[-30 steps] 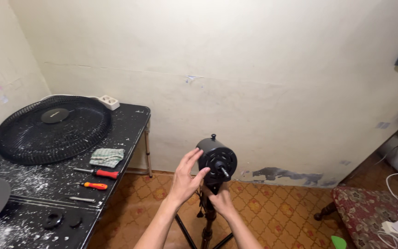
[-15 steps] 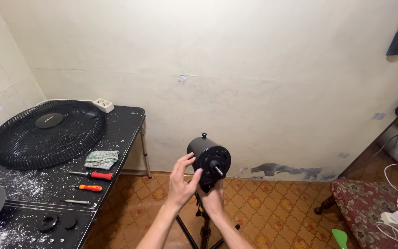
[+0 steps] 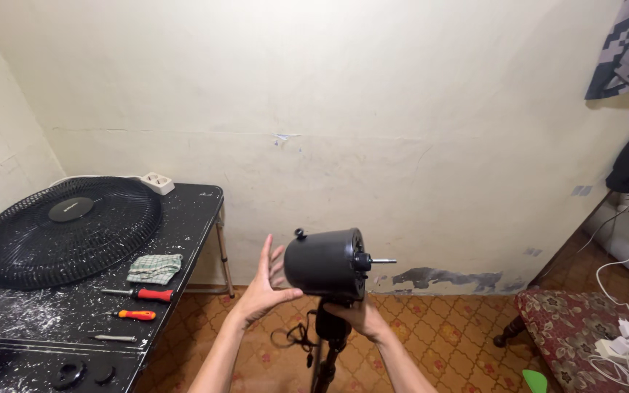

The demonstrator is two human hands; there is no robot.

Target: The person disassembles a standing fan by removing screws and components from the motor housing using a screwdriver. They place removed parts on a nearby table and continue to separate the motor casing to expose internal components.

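Black cylindrical fan motor housing [image 3: 323, 262] sits on top of a black stand pole [image 3: 327, 342], just right of the black paint-spattered folding table [image 3: 183, 218]. Bare metal shaft [image 3: 382, 260] points right, away from the table, roughly level. Small black knob [image 3: 300, 233] sticks up from the housing's rear top edge.

Left hand [image 3: 263, 284]: open palm, fingers spread, flat against the rear end of the housing, thumb under its lower edge. Touching, not wrapped around anything.

Right hand [image 3: 360, 316]: below the housing, fingers curled around the neck joint where the housing meets the pole. Looks like a grasp on the neck; how tight, cannot tell.

A black cord [image 3: 294, 339] hangs in a loop beside the pole, on the table side.

On the table, all well apart from the housing:
- round black plastic fan grille [image 3: 67, 225], lying flat at the far-left end
- white power strip [image 3: 157, 182] at the back edge, just beyond the grille
- green checked cloth [image 3: 154, 268], near the grille's front edge
- red-handled screwdriver [image 3: 141, 293], just in front of the cloth
- smaller orange-handled screwdriver [image 3: 132, 315], in front of that
- thin metal tool [image 3: 114, 338], nearer still
- two black ring-shaped parts [image 3: 81, 375] at the table's near edge
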